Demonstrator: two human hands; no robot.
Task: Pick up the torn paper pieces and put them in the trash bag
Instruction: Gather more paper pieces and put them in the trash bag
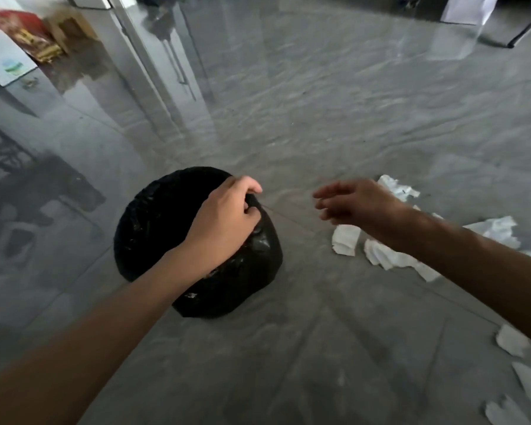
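Note:
A black trash bag (154, 228) stands on the grey tiled floor, its mouth facing up. My left hand (227, 222) grips the bag's right rim, fingers closed on the plastic. My right hand (356, 204) hovers to the right of the bag, fingers spread and empty. Several torn white paper pieces lie on the floor on the right: one small piece (345, 240) just under my right hand, a crumpled cluster (387, 256) beside my forearm, another piece (396, 187) beyond the hand, and more scraps (514, 340) at the lower right.
A glass door with a metal frame (154, 72) stands at the back left. Boxes and a red packet (22, 41) sit in the far left corner. A white object and a dark table leg (524, 29) are at the far right. The floor is glossy.

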